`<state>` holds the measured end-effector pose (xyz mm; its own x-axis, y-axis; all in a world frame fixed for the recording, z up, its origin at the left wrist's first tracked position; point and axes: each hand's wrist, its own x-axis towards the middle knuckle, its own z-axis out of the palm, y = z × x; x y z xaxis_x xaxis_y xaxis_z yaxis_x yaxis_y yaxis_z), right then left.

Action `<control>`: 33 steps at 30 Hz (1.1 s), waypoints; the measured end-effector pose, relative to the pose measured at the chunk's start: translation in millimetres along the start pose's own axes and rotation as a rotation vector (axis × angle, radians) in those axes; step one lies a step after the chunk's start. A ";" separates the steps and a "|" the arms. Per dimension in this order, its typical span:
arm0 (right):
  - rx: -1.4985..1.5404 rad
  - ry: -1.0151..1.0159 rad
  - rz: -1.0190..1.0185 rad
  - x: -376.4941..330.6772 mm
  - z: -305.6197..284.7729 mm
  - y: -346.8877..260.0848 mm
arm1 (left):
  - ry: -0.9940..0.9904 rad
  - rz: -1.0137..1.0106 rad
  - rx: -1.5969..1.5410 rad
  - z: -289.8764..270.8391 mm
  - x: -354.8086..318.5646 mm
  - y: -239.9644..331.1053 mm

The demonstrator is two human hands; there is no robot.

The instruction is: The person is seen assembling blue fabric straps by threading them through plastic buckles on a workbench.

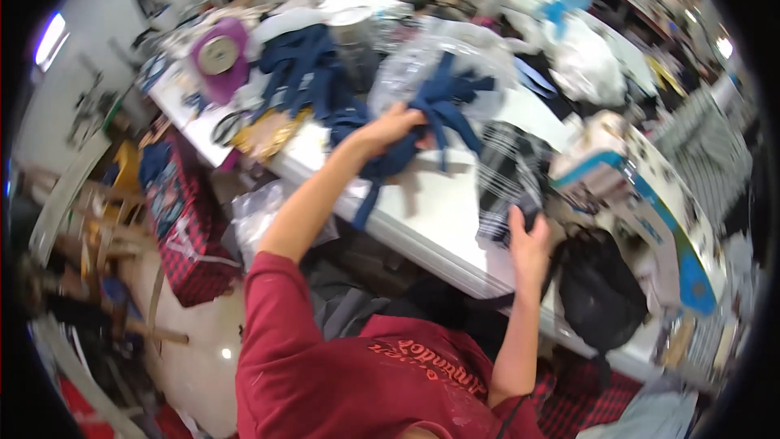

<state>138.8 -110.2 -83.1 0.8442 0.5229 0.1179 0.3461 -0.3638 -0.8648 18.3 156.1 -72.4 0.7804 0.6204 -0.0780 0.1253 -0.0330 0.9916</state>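
My left hand (pixel 396 124) is closed on navy blue fabric strips (pixel 445 110), lifted over the white sewing table (pixel 431 215). Some strips dangle past the table's front edge, and others reach toward a clear plastic bag (pixel 390 85). Beside the lower edge of a black-and-white plaid cloth (pixel 512 167), my right hand (pixel 530 237) has its thumb and fingers closed around a small dark thing (pixel 528 210). Blur hides what that is, and whether it belongs to the cloth. More navy fabric (pixel 301 61) lies heaped to the left of my left hand.
At the right stands a white and blue sewing machine (pixel 650 203), with a black bag (pixel 601 289) hanging in front of it. A purple thing with a round disc (pixel 219 57) and a yellow packet (pixel 268 134) are at the left. Below stands a red checked bag (pixel 191 236).
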 end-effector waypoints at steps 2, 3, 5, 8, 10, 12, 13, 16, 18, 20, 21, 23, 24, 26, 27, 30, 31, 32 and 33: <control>0.076 -0.105 -0.189 11.4 4.6 14.7 | -0.174 0.080 -0.083 3.0 3.6 -4.2; 0.008 -0.006 -0.248 13.1 13.2 19.5 | -0.167 0.044 -0.137 12.0 1.4 2.6; -0.213 0.024 -0.405 14.9 27.6 2.7 | -0.171 0.068 -0.169 9.4 -2.3 -2.0; -0.578 -0.080 -0.400 31.7 44.5 -9.2 | -0.237 0.088 -0.260 12.2 -5.6 0.0; -0.659 -0.040 -0.380 53.0 57.2 -7.0 | -0.274 0.090 -0.291 10.9 -3.9 1.3; -0.708 0.046 -0.407 84.0 58.2 11.5 | -0.264 0.152 -0.216 15.6 -2.6 9.5; -0.688 0.051 -0.362 91.9 60.4 7.7 | -0.233 0.142 -0.290 14.1 -4.1 12.4; -0.669 0.095 -0.297 78.6 58.6 -14.0 | -0.221 0.129 -0.307 6.3 -8.1 13.5; -0.493 0.113 -0.525 59.3 51.8 -23.1 | -0.186 0.183 -0.256 9.0 -9.1 19.0; -0.239 -0.114 -0.444 44.0 50.1 -22.3 | -0.119 0.250 -0.115 17.4 -5.8 20.5; -0.053 -0.322 -0.258 36.7 52.8 -23.6 | -0.069 0.277 -0.018 22.0 -5.0 20.0; 0.185 -0.407 -0.214 24.5 60.4 -22.8 | 0.153 0.587 0.520 39.8 -6.0 23.3; 0.345 -0.528 -0.017 22.8 59.8 -24.6 | -0.004 0.466 0.488 45.3 -7.3 24.1; 0.472 -0.668 0.156 24.9 58.5 -23.3 | -0.042 0.387 0.739 58.4 -19.8 30.5; 0.505 -0.625 0.185 23.9 57.6 -22.2 | -0.081 0.436 0.772 61.4 -18.7 23.0; 0.542 -0.527 0.206 26.0 51.1 -25.0 | -0.115 0.538 0.773 70.7 -11.1 2.3; 0.542 -0.518 0.171 28.4 50.6 -22.7 | -0.119 0.553 0.814 74.9 -12.1 0.4; 0.542 -0.511 0.136 31.1 51.2 -19.8 | -0.122 0.565 0.856 78.5 -12.7 -1.3; 0.603 -0.503 0.158 34.3 53.2 -16.5 | -0.096 0.587 0.882 82.0 -12.1 -2.3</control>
<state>140.3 -45.3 -90.8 0.5289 0.8374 -0.1376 -0.1642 -0.0581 -0.9847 58.8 84.4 -82.2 0.9028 0.2599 0.3426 0.0831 -0.8871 0.4540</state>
